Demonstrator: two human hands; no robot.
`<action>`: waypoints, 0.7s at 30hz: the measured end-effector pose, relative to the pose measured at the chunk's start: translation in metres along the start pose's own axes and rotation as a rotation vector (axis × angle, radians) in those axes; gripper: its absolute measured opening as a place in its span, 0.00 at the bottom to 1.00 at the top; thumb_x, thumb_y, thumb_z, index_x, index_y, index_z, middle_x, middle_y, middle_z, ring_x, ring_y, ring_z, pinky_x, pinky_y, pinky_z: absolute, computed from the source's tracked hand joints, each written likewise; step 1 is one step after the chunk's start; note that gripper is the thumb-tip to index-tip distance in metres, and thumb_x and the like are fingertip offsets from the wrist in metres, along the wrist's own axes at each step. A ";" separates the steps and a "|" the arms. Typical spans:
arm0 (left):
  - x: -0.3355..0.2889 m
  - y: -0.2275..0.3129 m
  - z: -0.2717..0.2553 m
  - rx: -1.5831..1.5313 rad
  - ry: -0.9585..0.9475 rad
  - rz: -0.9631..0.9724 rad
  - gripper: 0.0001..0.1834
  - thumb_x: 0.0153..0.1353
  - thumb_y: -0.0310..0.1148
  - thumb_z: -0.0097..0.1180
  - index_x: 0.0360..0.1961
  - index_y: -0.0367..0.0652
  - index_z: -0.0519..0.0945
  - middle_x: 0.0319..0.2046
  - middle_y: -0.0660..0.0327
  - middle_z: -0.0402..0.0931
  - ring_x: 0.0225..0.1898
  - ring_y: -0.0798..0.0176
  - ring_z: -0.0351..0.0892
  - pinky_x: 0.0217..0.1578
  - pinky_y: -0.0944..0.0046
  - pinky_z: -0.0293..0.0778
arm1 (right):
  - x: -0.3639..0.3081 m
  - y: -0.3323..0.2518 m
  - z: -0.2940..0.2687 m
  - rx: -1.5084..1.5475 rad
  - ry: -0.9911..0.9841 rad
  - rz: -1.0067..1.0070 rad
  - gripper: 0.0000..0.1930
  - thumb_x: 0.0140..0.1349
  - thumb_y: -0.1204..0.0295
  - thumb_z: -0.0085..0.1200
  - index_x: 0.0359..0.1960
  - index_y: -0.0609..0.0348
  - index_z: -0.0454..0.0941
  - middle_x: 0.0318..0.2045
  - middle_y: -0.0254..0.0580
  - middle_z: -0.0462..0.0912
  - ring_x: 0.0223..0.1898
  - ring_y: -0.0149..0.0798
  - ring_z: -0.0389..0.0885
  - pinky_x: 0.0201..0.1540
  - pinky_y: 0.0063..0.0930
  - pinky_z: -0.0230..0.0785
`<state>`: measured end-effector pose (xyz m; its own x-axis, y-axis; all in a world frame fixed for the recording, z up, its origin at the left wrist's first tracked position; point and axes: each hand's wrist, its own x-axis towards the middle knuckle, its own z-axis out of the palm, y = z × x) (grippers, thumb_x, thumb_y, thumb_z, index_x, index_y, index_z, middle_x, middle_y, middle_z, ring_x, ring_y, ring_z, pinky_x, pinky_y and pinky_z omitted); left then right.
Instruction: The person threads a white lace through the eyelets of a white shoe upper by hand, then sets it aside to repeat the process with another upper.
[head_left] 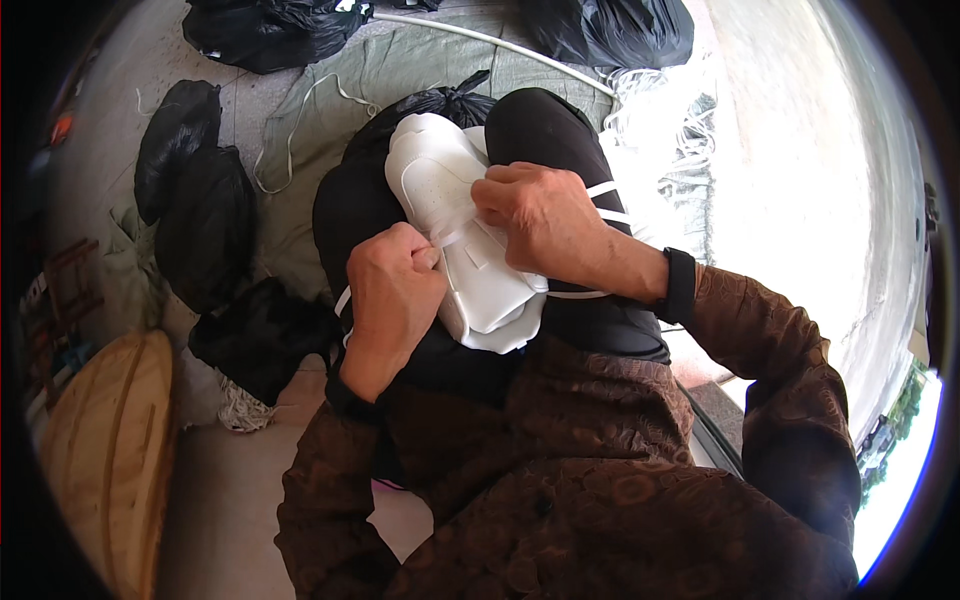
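A white sneaker upper (432, 170) lies lengthwise across my black-trousered thighs, its toe pointing away from me. I see no sole on it. My left hand (393, 290) is closed in a pinch at its left side, on a white shoelace (452, 240) that crosses the upper. Over the right side of the upper, my right hand (545, 218) is also closed, with the fingertips curled down at the lacing. What those fingertips grip is mostly hidden. Loose lace ends show past my right wrist and beside my left hand. Another white piece peeks out behind the upper.
Black plastic bags (205, 230) stand on the left, with more (610, 30) at the far side. A grey-green woven sheet (300, 130) covers the floor ahead. White laces (690, 150) are heaped at right. A ribbed wooden board (110, 450) is at lower left.
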<state>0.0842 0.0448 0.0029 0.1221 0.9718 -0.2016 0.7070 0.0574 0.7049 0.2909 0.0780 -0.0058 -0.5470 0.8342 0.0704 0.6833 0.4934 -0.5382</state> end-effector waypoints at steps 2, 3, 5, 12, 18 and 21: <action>-0.006 0.003 -0.003 0.055 0.129 0.131 0.11 0.47 0.22 0.66 0.31 0.36 0.76 0.29 0.50 0.75 0.33 0.44 0.76 0.35 0.50 0.72 | -0.002 0.002 -0.003 0.070 0.006 0.087 0.08 0.50 0.73 0.64 0.32 0.59 0.80 0.32 0.39 0.80 0.38 0.47 0.80 0.36 0.41 0.75; -0.010 0.006 -0.005 0.109 0.249 0.263 0.15 0.46 0.23 0.68 0.34 0.36 0.75 0.32 0.50 0.74 0.37 0.44 0.75 0.38 0.50 0.71 | -0.007 -0.001 -0.006 0.068 0.007 0.076 0.08 0.50 0.73 0.64 0.32 0.59 0.80 0.32 0.39 0.80 0.38 0.47 0.80 0.36 0.41 0.75; -0.021 0.021 -0.013 0.119 0.269 0.320 0.23 0.38 0.28 0.75 0.37 0.38 0.77 0.31 0.56 0.70 0.32 0.55 0.73 0.33 0.58 0.71 | -0.016 -0.017 -0.015 -0.046 0.068 0.013 0.12 0.48 0.71 0.66 0.32 0.63 0.79 0.33 0.45 0.81 0.39 0.48 0.80 0.39 0.39 0.75; -0.020 0.004 -0.005 0.120 0.219 0.378 0.13 0.39 0.17 0.57 0.31 0.35 0.76 0.25 0.55 0.73 0.29 0.49 0.76 0.32 0.53 0.75 | -0.012 -0.004 -0.020 0.048 -0.002 -0.014 0.05 0.54 0.80 0.60 0.33 0.63 0.83 0.30 0.45 0.81 0.36 0.50 0.81 0.40 0.40 0.76; -0.041 0.015 0.012 -0.397 0.271 0.043 0.12 0.45 0.13 0.51 0.32 0.35 0.76 0.26 0.61 0.79 0.26 0.71 0.77 0.31 0.70 0.75 | -0.026 -0.008 -0.013 0.196 0.147 -0.066 0.06 0.52 0.84 0.61 0.31 0.63 0.83 0.29 0.45 0.81 0.35 0.48 0.81 0.38 0.38 0.76; -0.037 0.010 0.012 -0.484 0.326 0.041 0.12 0.46 0.13 0.54 0.34 0.34 0.75 0.27 0.61 0.80 0.28 0.70 0.80 0.32 0.69 0.77 | -0.022 -0.011 -0.018 0.124 0.153 -0.058 0.12 0.47 0.84 0.63 0.35 0.61 0.82 0.31 0.42 0.80 0.37 0.47 0.81 0.38 0.36 0.76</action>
<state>0.0953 0.0065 0.0095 -0.1326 0.9912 -0.0017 0.2977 0.0415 0.9538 0.3034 0.0585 0.0135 -0.4971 0.8378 0.2258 0.5831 0.5152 -0.6282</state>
